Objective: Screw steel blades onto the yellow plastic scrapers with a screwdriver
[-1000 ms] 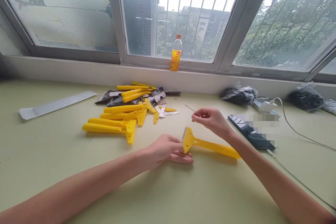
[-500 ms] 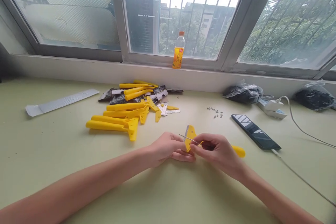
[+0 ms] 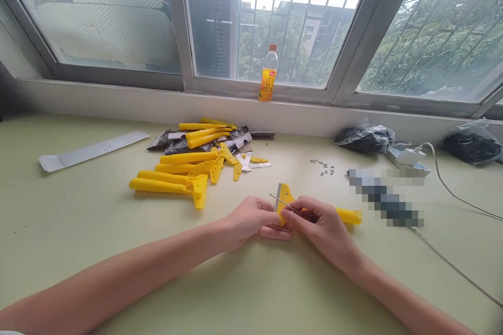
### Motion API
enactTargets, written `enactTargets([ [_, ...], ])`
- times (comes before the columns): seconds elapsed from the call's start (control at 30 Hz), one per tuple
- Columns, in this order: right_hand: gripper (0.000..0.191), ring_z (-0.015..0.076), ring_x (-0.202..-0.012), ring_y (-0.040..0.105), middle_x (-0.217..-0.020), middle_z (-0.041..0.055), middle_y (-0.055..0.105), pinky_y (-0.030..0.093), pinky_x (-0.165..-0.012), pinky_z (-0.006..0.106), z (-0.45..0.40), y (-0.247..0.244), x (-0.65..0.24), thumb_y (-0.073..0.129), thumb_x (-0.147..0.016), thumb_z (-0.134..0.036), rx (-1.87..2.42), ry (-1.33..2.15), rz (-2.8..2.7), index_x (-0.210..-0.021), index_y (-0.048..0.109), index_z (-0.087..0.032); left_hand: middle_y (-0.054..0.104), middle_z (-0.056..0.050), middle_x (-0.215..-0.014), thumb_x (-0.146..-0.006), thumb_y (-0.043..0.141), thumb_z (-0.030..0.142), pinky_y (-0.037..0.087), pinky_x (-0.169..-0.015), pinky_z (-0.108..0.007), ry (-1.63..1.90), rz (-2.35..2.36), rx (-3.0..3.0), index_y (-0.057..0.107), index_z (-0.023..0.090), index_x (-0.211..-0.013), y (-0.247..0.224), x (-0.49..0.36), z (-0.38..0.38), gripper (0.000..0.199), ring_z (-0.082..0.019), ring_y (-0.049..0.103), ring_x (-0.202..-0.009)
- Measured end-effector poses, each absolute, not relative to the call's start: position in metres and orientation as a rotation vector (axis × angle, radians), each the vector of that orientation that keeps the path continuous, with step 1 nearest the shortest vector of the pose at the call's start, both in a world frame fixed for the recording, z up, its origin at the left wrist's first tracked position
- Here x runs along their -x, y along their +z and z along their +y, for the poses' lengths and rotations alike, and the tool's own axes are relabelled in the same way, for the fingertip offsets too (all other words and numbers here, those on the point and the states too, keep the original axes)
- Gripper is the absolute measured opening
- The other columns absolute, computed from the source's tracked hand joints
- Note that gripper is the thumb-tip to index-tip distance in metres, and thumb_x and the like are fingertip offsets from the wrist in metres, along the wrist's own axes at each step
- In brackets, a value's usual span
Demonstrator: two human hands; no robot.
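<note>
My left hand (image 3: 251,221) pinches the lower end of the head of a yellow scraper (image 3: 286,193). A thin metal blade (image 3: 279,192) runs along the head's left edge, and a small screw (image 3: 286,194) shows on its face. The scraper's handle points right, partly hidden behind my right hand (image 3: 326,225). My right fingers are closed around a thin metal rod (image 3: 276,199), perhaps a screwdriver, which slants up-left across the head. Its rear end is hidden in my hand. The right fingertips are at the lower part of the scraper head.
Several yellow scraper handles (image 3: 165,186) lie at left, with white-and-black packets (image 3: 238,141) and loose blades (image 3: 259,165) beside them. Small screws (image 3: 325,166) lie scattered behind my right hand. A blurred-out phone (image 3: 385,199) with a cable is at right. A bottle (image 3: 268,81) stands on the sill.
My right fingertips have shifted slightly left and up against the scraper head. The scraper's handle end has moved a little left and up. Both hands keep their holds.
</note>
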State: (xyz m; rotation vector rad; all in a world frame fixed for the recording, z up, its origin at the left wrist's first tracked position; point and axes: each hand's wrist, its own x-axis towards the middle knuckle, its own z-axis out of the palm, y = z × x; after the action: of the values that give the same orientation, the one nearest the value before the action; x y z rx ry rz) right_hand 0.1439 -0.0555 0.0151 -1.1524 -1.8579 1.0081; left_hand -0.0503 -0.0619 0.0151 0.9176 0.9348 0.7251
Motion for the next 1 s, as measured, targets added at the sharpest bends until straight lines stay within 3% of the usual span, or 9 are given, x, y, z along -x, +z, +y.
enactTargets([
  [0.47, 0.022, 0.0153, -0.065, 0.050, -0.077, 0.0018, 0.061, 0.040, -0.061, 0.029, -0.054, 0.004, -0.136, 0.059, -0.097, -0.037, 1.041, 0.645, -2.040, -0.084, 0.067, -0.021, 0.072, -0.007, -0.083, -0.068, 0.085, 0.026, 0.055, -0.103, -0.039, 0.754, 0.846, -0.938, 0.076, 0.009, -0.078, 0.018, 0.049, -0.064, 0.022, -0.022, 0.074, -0.091],
  [0.67, 0.021, 0.0148, -0.066, 0.053, -0.080, 0.0009, 0.065, 0.041, -0.059, 0.026, -0.052, 0.017, -0.135, 0.060, -0.094, -0.038, 1.197, 0.932, -2.010, -0.085, 0.068, -0.021, 0.075, -0.012, -0.098, -0.071, 0.081, 0.024, 0.054, -0.105, -0.038, 0.721, 0.855, -0.960, 0.077, 0.009, -0.083, 0.020, 0.050, -0.064, 0.020, -0.024, 0.075, -0.096],
  [0.8, 0.019, 0.0149, -0.073, 0.056, -0.085, 0.0011, 0.065, 0.042, -0.064, 0.026, -0.047, 0.033, -0.133, 0.056, -0.094, -0.028, 1.225, 0.823, -2.188, -0.085, 0.071, -0.022, 0.075, -0.014, -0.105, -0.074, 0.080, 0.026, 0.053, -0.106, -0.038, 0.710, 0.860, -0.991, 0.077, 0.008, -0.090, 0.019, 0.050, -0.064, 0.024, -0.027, 0.074, -0.102],
  [1.0, 0.027, 0.0122, -0.062, 0.048, -0.075, 0.0006, 0.057, 0.034, -0.055, 0.024, -0.041, 0.060, -0.121, 0.050, -0.092, -0.012, 1.294, 0.485, -2.655, -0.066, 0.052, -0.019, 0.076, -0.014, -0.108, -0.074, 0.081, 0.031, 0.052, -0.108, -0.039, 0.710, 0.885, -0.993, 0.077, 0.010, -0.094, 0.015, 0.051, -0.063, 0.029, -0.027, 0.075, -0.099],
])
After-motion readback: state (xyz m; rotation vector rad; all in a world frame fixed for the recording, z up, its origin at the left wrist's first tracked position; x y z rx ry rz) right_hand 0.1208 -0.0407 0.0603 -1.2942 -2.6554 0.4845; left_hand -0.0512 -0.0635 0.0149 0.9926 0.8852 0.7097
